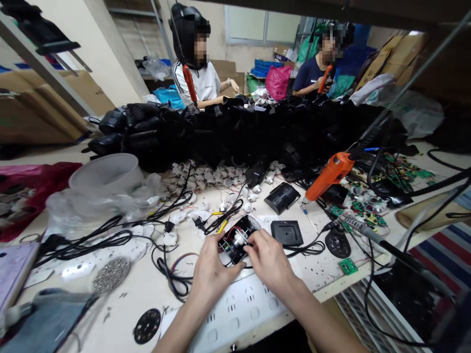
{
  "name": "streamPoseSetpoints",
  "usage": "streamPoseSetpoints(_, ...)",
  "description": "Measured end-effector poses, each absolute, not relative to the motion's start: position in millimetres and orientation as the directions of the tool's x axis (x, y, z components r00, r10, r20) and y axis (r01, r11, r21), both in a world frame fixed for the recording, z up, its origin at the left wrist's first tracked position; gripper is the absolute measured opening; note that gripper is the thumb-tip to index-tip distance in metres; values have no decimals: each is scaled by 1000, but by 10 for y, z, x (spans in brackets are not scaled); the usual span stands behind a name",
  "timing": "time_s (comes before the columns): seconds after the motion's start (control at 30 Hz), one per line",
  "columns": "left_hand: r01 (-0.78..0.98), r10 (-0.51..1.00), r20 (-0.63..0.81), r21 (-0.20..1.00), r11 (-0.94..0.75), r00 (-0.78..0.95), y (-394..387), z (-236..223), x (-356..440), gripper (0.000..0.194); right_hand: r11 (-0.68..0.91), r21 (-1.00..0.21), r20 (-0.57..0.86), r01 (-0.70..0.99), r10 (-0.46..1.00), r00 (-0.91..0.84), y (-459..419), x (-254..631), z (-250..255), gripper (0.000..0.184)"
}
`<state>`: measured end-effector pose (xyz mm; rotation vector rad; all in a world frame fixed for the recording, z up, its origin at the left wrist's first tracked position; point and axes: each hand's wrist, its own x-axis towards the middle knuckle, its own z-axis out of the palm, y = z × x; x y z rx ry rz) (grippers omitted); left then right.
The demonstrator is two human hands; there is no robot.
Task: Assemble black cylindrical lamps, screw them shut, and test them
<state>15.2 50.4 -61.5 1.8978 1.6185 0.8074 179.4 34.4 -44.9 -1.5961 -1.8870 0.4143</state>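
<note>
Low in the middle of the view, my left hand wraps its fingers and thumb round a black plastic housing. The fingers of my right hand pinch a white round part with a metal rim at the housing's opening. Thin red and yellow wires run inside the housing; whether the round part is seated cannot be made out. Just right of my hands lie a square black plastic piece and a black box-shaped casing. A white power strip lies beneath my wrists.
An orange electric screwdriver hangs at right, near a soldering iron and green circuit boards. Black casings are heaped across the back. White parts, black cables and a plastic tub lie left. Two people sit opposite.
</note>
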Motion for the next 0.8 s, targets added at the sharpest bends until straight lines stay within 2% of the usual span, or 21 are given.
streamPoseSetpoints(0.13,684,988,109,713,-153,107,502,-603,153,62,231,-603,269,764,960,-78,344,1795,-470,8)
streamPoseSetpoints(0.4,688,986,127,705,-169,112,513,-627,151,63,294,-517,326,804,936,-132,299,1780,-471,14)
streamPoseSetpoints(0.63,663,983,163,728,-176,83,501,-582,136,61,339,-642,379,687,920,-100,197,1879,-445,15)
streamPoseSetpoints(0.8,553,990,136,828,-91,-41,476,-326,6,61,330,-661,428,674,903,-22,96,2019,-422,15)
